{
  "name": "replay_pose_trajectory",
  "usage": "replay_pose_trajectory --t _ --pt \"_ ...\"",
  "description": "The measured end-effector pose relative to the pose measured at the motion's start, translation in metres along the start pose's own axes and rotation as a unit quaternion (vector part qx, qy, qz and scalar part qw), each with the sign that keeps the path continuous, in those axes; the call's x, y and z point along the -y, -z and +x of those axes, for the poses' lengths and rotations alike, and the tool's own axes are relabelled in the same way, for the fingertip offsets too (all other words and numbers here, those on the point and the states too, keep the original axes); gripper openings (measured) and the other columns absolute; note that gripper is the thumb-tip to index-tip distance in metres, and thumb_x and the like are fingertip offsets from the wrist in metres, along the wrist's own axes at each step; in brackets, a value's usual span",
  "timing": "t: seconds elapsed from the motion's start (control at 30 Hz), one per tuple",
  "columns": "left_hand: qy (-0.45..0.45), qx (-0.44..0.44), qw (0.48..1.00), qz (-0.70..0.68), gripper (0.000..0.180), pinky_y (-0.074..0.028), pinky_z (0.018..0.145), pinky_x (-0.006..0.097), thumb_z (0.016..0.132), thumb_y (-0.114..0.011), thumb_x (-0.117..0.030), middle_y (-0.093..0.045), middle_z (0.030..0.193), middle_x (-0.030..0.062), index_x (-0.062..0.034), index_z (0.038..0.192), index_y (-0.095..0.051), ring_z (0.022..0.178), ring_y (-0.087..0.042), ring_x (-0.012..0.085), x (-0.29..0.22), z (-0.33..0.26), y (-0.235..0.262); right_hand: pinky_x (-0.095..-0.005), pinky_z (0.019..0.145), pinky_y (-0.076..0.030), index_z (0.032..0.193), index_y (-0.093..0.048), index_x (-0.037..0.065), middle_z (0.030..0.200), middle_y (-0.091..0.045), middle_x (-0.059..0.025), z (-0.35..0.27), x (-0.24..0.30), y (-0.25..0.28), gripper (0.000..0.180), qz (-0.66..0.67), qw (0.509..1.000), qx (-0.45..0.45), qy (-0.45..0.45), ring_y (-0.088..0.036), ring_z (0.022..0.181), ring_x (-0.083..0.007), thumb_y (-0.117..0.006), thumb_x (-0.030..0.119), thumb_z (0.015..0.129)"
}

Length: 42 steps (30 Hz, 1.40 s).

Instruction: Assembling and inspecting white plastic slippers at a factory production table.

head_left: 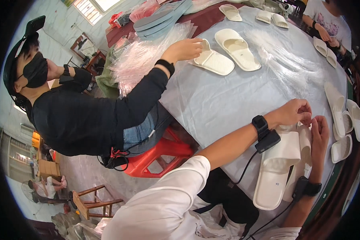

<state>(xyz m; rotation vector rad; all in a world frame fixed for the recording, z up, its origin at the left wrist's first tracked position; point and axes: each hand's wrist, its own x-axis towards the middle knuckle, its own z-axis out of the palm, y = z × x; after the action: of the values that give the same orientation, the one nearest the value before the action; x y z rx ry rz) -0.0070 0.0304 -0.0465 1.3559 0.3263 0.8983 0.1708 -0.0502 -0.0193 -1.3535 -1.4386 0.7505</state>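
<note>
A white open-toed slipper (273,172) lies on the table close to me, its sole toward my body. Partly under and beside it is a second white slipper (305,146). Just past their far ends, my left hand (294,113) is closed, its fingertips bent together. My right hand (320,130) is closed too, thumb and fingers pressed together close to the left fingertips. Whatever is between the fingers is too small or hidden to make out. Both wrists carry black bands with small wired boxes.
A co-worker's hand (184,50) touches a white slipper (214,60) beside another slipper (240,52). Clear plastic bags (286,60) lie mid-table, more bags (148,52) at the left. Several slippers (341,148) line the right edge. A red stool (160,156) stands left.
</note>
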Motion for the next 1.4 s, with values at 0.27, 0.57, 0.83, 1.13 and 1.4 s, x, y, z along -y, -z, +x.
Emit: replay_pose_trajectory --t 0.27,0.57,0.83,1.13,1.4 --pt "-0.001 -0.011 0.999 0.033 0.013 -0.060 0.078 0.031 0.098 -0.066 -0.006 -0.072 0.091 0.0121 0.0043 0.103 -0.060 0.084 -0.071 0.0168 0.002 -0.001 -0.002 -0.0195 0.065 -0.035 0.101 -0.058 0.002 0.087 -0.053 0.0035 -0.001 -0.006 0.002 0.013 -0.014 1.000 0.009 0.009 -0.044 0.076 -0.0031 -0.057 0.015 0.104" --pt "0.016 -0.010 0.999 0.051 0.018 -0.059 0.082 0.031 0.100 -0.064 -0.008 -0.071 0.100 0.0126 0.0054 0.111 -0.060 0.089 -0.072 0.0189 0.006 0.003 0.008 -0.0220 0.068 -0.042 0.099 -0.057 0.001 0.085 -0.056 0.0011 0.002 0.002 -0.009 0.014 -0.031 0.999 0.021 0.035 -0.050 0.078 -0.0048 -0.056 0.013 0.104" --pt "0.042 0.018 0.999 0.008 0.024 -0.058 0.089 0.031 0.098 -0.068 -0.011 -0.072 0.105 0.0115 0.0032 0.116 -0.060 0.099 -0.072 0.0190 -0.008 0.002 -0.004 -0.0194 0.063 -0.039 0.102 -0.060 0.001 0.083 -0.055 0.0050 -0.004 0.006 0.005 0.014 0.058 0.998 -0.001 -0.022 -0.048 0.073 -0.0022 -0.059 0.015 0.104" --pt "0.041 0.009 0.998 0.043 0.025 -0.058 0.089 0.032 0.097 -0.071 -0.012 -0.073 0.103 0.0105 0.0030 0.115 -0.065 0.098 -0.073 0.0193 -0.017 -0.002 -0.004 -0.0181 0.061 -0.036 0.105 -0.061 0.002 0.085 -0.054 0.0067 -0.008 0.007 0.006 0.014 0.108 0.994 0.010 -0.030 -0.044 0.072 -0.0004 -0.060 0.016 0.104" --pt "0.020 -0.006 0.999 0.037 0.020 -0.059 0.088 0.032 0.098 -0.068 -0.010 -0.072 0.105 0.0101 0.0035 0.113 -0.065 0.097 -0.073 0.0199 -0.012 0.000 0.003 -0.0184 0.062 -0.038 0.105 -0.061 0.003 0.083 -0.054 0.0063 -0.005 0.000 0.008 0.015 0.133 0.991 -0.004 -0.011 -0.045 0.071 -0.0015 -0.061 0.018 0.103"
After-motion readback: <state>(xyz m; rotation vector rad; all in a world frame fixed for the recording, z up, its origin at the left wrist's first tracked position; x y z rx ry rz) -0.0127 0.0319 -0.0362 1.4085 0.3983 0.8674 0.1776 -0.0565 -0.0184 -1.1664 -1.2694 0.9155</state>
